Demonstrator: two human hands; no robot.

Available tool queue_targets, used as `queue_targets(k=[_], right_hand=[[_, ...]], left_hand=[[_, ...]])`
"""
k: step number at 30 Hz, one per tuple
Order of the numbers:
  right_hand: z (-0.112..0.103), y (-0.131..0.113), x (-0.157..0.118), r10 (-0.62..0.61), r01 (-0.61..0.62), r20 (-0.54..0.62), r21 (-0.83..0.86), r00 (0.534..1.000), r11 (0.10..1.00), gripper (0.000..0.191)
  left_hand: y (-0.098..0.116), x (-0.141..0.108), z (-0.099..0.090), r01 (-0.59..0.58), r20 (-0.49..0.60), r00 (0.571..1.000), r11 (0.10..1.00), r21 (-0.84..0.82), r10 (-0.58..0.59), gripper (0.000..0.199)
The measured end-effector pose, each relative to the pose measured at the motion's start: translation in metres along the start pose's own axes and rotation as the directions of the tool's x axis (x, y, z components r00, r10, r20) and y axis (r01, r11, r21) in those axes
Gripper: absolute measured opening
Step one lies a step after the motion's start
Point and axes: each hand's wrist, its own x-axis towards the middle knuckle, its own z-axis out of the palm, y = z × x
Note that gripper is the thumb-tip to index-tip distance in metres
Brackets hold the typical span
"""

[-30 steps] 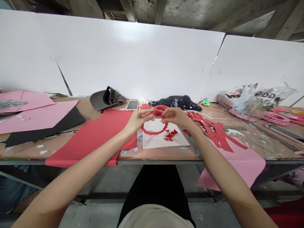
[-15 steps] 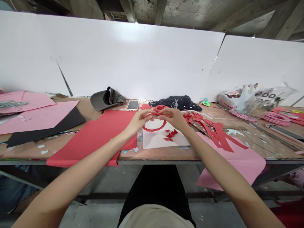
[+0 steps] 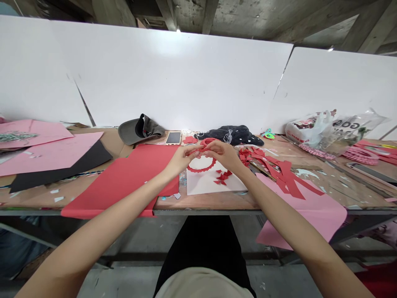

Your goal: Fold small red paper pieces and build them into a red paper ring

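Observation:
Both my left hand point(image 3: 184, 158) and my right hand point(image 3: 225, 154) pinch a red folded-paper chain point(image 3: 202, 169) by its upper part. The chain hangs down as a zigzag-edged loop over a white board point(image 3: 195, 187). My fingertips almost meet and cover the bit of paper between them. Small folded red paper pieces point(image 3: 221, 177) lie on the board below my right hand. Just behind my fingers sits a coil of red paper chain point(image 3: 208, 141), partly hidden by them.
Red paper sheet point(image 3: 124, 178) lies at left, near a cap point(image 3: 141, 129) and phone point(image 3: 173, 138). Red paper strips point(image 3: 287, 178) rest on pink paper point(image 3: 316, 211) at right. Dark cloth point(image 3: 234, 134) and plastic bags point(image 3: 313, 128) stand by the white wall point(image 3: 186, 82).
My hands have barely moved, with the fingers slightly shifted on the paper chain. The loop hangs in nearly the same place.

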Motion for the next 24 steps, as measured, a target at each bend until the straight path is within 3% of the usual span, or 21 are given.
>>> queue_targets(k=[9, 18, 24], right_hand=[[0.0019, 0.0046, 0.0024, -0.038, 0.04, 0.036, -0.055, 0.999, 0.998, 0.024], [-0.0048, 0.006, -0.0023, -0.081, 0.115, 0.104, -0.377, 0.991, 0.919, 0.043], [-0.0067, 0.0002, -0.0006, 0.007, -0.007, 0.002, -0.168, 1.0, 0.986, 0.04]], left_hand=[[-0.0016, 0.0005, -0.0008, 0.034, 0.002, 0.999, 0.987, -0.16, -0.034, 0.043], [-0.0036, 0.0018, -0.0017, 0.05, -0.018, 0.998, 0.994, -0.102, -0.053, 0.036], [-0.0065, 0.0032, 0.0002, 0.096, -0.014, 0.995, 0.968, -0.23, -0.102, 0.051]])
